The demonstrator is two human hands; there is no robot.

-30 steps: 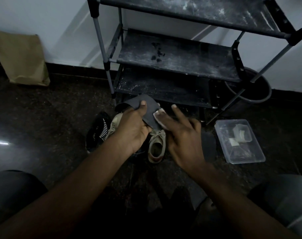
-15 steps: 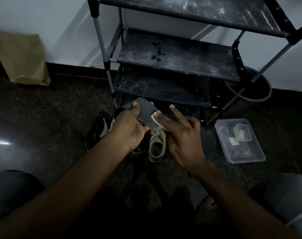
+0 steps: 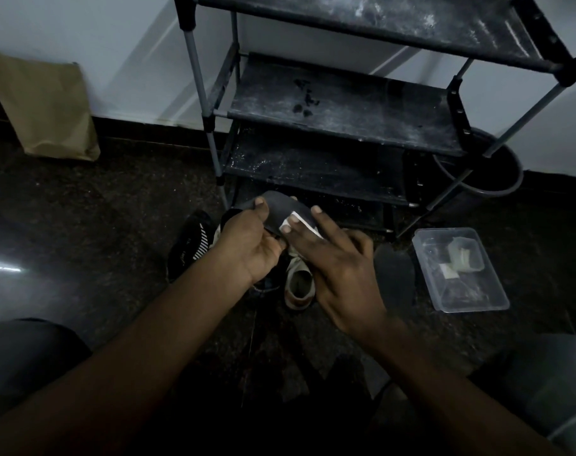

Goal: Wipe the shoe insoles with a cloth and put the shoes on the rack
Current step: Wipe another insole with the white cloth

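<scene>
The dark insole (image 3: 281, 209) is held just in front of the rack's (image 3: 329, 106) lowest shelf, its long axis slanting from upper left to lower right. The left hand (image 3: 247, 245) grips it, thumb on top. The right hand (image 3: 339, 268) presses a white cloth (image 3: 296, 222) onto it with straight fingers. Below the hands, in front of the rack, stand a beige shoe (image 3: 300, 284) and a black striped shoe (image 3: 189, 245). A second insole (image 3: 393, 274) lies right of them beside a clear box (image 3: 461, 291) holding small pale pieces.

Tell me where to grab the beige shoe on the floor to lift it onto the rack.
Grip the beige shoe by its heel collar, coming down from above at the near end. It sits upright, opening facing up, heel toward you, so fingers can hook inside. The left hand now grips the insole.
</scene>
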